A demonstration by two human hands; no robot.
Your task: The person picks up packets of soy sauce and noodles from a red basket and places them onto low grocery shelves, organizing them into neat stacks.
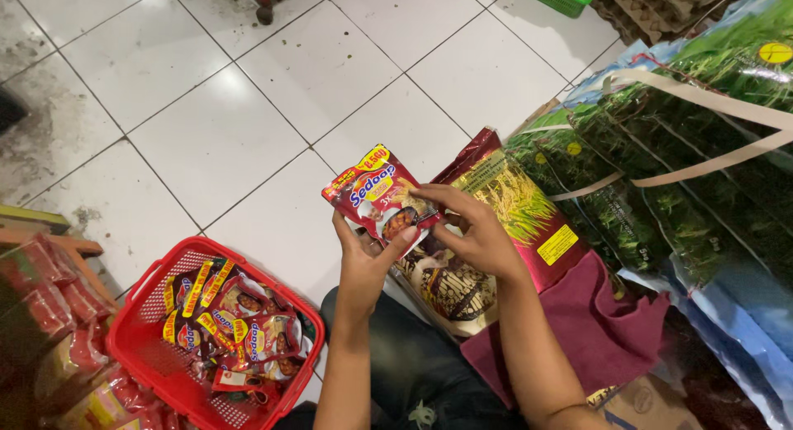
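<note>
Above the tiled floor (248,108), both hands, left hand (369,261) and right hand (477,232), grip one red sachet (376,194); a red basket (140,331) of similar sachets (239,323) sits at left.

Red plastic mesh basket (140,335): landmark. Inside it, glossy red-and-yellow sachets (235,327). Right of it, maroon rice sack with yellow grain print (520,207). Beneath it, white glazed floor tiles (248,108), dark grout.

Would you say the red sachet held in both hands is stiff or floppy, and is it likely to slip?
The red sachet looks thin and flat, so it probably flexes easily and feels light. Its glossy film may be slippery; the left hand and right hand pinch its lower edge. Similar packets lie limply heaped in the red basket.
</note>
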